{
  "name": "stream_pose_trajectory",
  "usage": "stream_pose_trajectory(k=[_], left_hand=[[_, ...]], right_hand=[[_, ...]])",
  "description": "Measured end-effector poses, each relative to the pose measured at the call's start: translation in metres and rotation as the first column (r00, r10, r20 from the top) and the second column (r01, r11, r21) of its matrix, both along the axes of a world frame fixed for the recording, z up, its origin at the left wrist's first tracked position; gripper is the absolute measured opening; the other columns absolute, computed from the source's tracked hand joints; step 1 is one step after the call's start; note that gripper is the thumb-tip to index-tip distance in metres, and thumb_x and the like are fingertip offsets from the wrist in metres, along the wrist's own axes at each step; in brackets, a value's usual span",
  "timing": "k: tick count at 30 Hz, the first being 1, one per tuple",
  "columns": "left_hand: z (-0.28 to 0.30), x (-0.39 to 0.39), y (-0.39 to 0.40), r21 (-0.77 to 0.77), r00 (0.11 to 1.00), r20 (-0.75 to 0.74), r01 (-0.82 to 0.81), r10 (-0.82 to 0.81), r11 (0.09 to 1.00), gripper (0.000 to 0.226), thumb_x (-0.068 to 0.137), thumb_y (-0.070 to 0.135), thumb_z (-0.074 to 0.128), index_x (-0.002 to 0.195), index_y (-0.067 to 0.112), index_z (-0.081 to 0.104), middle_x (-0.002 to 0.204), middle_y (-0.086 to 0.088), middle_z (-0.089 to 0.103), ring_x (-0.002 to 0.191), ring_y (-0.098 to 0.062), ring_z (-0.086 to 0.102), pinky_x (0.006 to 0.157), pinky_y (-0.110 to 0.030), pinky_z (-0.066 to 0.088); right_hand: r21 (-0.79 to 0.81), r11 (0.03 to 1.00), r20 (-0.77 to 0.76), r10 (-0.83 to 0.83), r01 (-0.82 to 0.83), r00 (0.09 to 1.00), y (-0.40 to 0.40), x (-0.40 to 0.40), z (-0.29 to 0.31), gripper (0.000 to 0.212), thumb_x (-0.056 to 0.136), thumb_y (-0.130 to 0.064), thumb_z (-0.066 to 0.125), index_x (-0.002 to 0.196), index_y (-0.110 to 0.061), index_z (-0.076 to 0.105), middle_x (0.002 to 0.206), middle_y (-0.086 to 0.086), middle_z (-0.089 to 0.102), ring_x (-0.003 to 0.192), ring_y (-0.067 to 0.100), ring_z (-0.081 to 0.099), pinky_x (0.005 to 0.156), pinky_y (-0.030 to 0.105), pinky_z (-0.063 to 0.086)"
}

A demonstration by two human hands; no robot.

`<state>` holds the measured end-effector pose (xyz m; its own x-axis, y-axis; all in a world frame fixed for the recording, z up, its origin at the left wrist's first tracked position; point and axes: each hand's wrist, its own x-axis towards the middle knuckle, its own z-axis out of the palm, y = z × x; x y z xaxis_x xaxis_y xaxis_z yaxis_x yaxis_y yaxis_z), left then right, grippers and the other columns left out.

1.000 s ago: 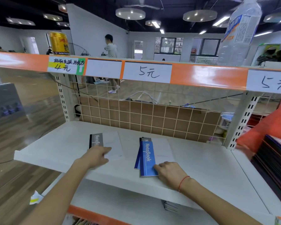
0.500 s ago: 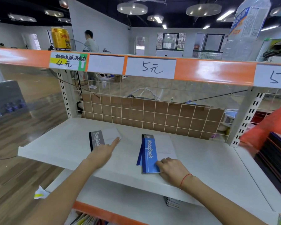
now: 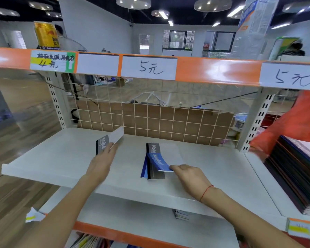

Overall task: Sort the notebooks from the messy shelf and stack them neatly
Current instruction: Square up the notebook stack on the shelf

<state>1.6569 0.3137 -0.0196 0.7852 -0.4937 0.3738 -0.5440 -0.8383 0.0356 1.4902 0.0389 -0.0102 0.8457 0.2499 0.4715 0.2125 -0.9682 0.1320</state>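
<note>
Both bare forearms reached forward and up from the bottom of the view. The left hand (image 3: 101, 162) was stretched out with its back up, fingers extended and pinching a grey notebook (image 3: 109, 140) that was tilted up. The right hand (image 3: 190, 178), a red string at its wrist, curled its fingertips on the blue notebook (image 3: 158, 161).

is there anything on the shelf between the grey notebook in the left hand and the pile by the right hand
Nothing visible. The left hand holds the grey notebook tilted up off the shelf, and only bare shelf lies between it and the pile, where the right hand lifts the blue notebook.
</note>
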Motion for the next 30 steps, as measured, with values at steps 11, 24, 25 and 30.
stream_pose_trajectory(k=[11,24,25,30], left_hand=[[0.067,-0.068,-0.115,-0.524,0.974,0.011,0.197,-0.224,0.829,0.086,0.089,-0.003,0.043,0.149,0.042,0.002,0.131,-0.001,0.055,0.090,-0.029,0.060,0.076,-0.043,0.049],[0.090,-0.188,-0.291,-0.684,0.929,0.292,0.369,-0.228,0.629,0.057,0.077,-0.008,0.037,0.131,0.003,0.050,0.127,-0.015,0.058,0.107,-0.026,0.054,0.085,-0.025,0.039],[0.089,-0.194,-0.298,-0.687,0.925,0.313,0.377,-0.215,0.622,0.055,0.076,-0.009,0.038,0.129,-0.002,0.050,0.125,-0.018,0.059,0.108,-0.023,0.051,0.088,-0.024,0.039],[0.081,-0.220,-0.316,-0.716,0.925,0.339,0.371,-0.169,0.592,0.050,0.079,-0.020,0.040,0.126,-0.008,0.051,0.120,-0.022,0.060,0.109,-0.023,0.053,0.093,-0.022,0.039]], right_hand=[[0.218,0.976,0.325,-0.074,0.002,0.943,-0.091,-0.089,0.096,0.049,0.073,0.009,0.052,0.117,-0.013,0.054,0.099,0.008,0.068,0.081,0.022,0.062,0.066,0.023,0.044],[0.233,0.959,0.513,-0.263,0.162,0.817,-0.282,-0.224,0.137,0.038,0.090,-0.011,0.037,0.116,0.001,0.062,0.109,0.017,0.068,0.099,0.020,0.055,0.084,0.028,0.041],[0.219,0.961,0.491,-0.259,0.170,0.832,-0.294,-0.227,0.130,0.039,0.087,-0.007,0.038,0.116,0.001,0.062,0.111,0.017,0.067,0.102,0.021,0.056,0.087,0.028,0.041],[0.271,0.942,0.180,-0.253,0.199,0.951,-0.321,-0.229,0.075,0.043,0.069,0.014,0.057,0.110,0.003,0.066,0.108,0.021,0.067,0.095,0.036,0.067,0.091,0.026,0.037]])
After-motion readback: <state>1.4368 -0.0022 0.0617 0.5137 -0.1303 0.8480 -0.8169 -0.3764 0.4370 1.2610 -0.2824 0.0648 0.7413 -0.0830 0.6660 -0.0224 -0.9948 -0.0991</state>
